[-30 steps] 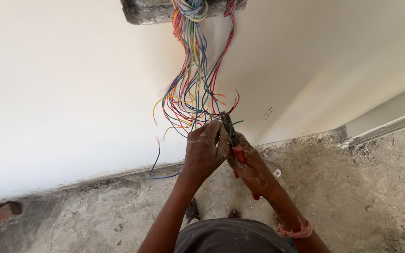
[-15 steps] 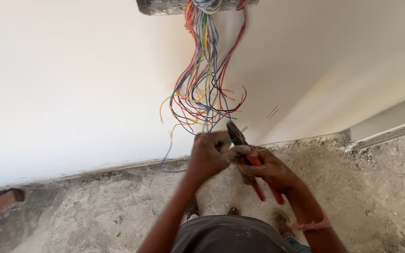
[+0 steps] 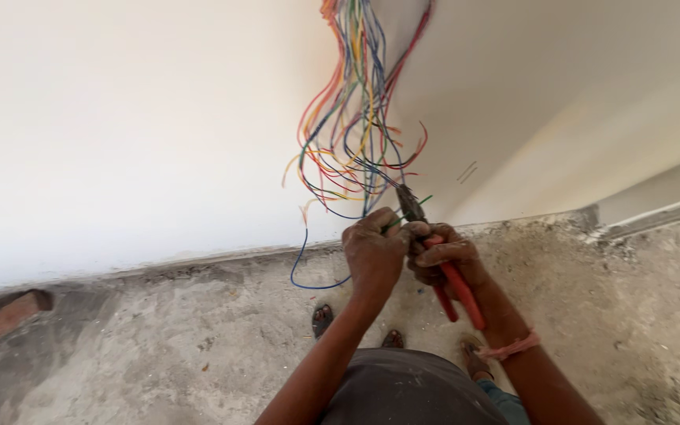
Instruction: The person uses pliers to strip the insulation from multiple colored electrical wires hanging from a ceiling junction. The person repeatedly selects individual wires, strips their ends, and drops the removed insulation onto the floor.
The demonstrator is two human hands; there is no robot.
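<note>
Your right hand (image 3: 442, 256) is wrapped around the red handles of a pair of pliers (image 3: 434, 260), fingers curled tight over them. The dark metal nose points up and to the left, reaching into the lower end of the wire bundle (image 3: 356, 134); whether the nose is actually biting on a strand you cannot tell from here. The handles run down and to the right past your wrist, which wears a pink band (image 3: 511, 346).

Your left hand (image 3: 373, 253) sits just beside the right, touching it, closed in a fist with the fingers pinched on a thin green wire (image 3: 411, 211) that passes by the nose of the pliers.

The bundle hangs down the white wall (image 3: 120, 134) from beyond the top edge of the view: many thin insulated strands, red, orange, yellow, blue and green, loose and tangled, fanning out at the bottom into loops and curled free ends. One blue wire (image 3: 304, 267) droops lower than the rest, curving down to the foot of the wall and back up toward your left hand.

Below, the rough concrete floor (image 3: 198, 354) meets the wall. A brick piece (image 3: 11, 313) lies at the left edge of the floor against the wall.
</note>
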